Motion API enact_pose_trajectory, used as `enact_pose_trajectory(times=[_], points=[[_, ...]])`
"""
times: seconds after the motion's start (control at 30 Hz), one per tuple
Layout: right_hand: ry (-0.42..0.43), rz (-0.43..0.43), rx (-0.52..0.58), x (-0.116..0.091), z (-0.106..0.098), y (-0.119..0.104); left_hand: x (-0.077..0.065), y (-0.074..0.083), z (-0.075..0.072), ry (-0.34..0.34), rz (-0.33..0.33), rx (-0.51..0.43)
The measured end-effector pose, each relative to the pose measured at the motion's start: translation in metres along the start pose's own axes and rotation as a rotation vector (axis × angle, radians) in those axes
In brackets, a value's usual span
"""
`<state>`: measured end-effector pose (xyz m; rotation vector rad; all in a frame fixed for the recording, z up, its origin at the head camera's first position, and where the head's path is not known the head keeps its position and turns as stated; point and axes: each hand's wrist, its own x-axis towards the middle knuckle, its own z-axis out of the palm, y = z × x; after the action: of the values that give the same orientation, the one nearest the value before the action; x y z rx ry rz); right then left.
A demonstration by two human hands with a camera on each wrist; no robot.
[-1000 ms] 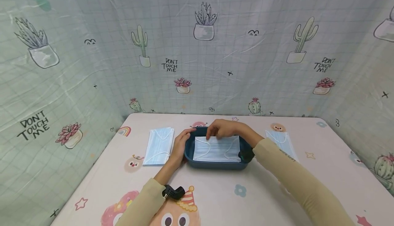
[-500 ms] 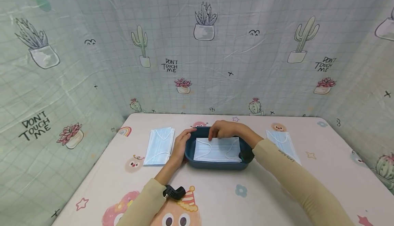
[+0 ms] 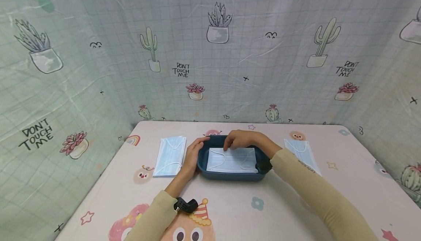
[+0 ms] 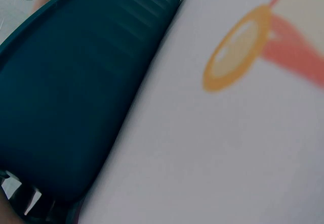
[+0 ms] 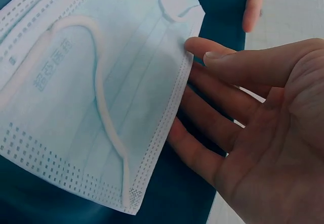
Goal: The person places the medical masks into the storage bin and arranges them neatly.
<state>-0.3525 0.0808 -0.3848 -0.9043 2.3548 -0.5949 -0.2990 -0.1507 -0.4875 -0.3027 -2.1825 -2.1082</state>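
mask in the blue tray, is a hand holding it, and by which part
Cannot be told: the right hand meets the mask at its far long edge, but no clear pinch shows.

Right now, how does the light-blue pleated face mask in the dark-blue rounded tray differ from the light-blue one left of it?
Place: tray mask in the tray, left mask on the pink table.
Pose: tray mask's long side runs left-right, left mask's roughly front-back.
Contact: right hand is at tray mask's far edge, not at left mask.
Shared: light blue, flat, white ear loops.
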Motion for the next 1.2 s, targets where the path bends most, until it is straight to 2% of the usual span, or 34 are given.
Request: enact_pose_trajectory(times=[0.23, 0.43, 0.6, 0.93, 1.2], points=[[-0.006, -0.008, -0.014, -0.002, 0.0, 0.001, 0.001, -0.001, 0.0, 0.008, 0.008, 0.007], [0.042, -0.059, -0.013, -0.011, -0.002, 0.0, 0.001, -0.002, 0.0, 0.014, 0.021, 0.007], [0.087, -0.106, 0.044, -0.025, -0.007, -0.001, 0.002, -0.003, 0.0, 0.009, 0.016, -0.003], [0.294, -0.176, 0.165, -0.073, -0.016, -0.003, 0.003, -0.002, 0.0, 0.012, 0.02, 0.011], [0.483, -0.151, 0.192, -0.117, -0.01, 0.019, 0.002, -0.003, 0.0, 0.012, 0.02, 0.009]])
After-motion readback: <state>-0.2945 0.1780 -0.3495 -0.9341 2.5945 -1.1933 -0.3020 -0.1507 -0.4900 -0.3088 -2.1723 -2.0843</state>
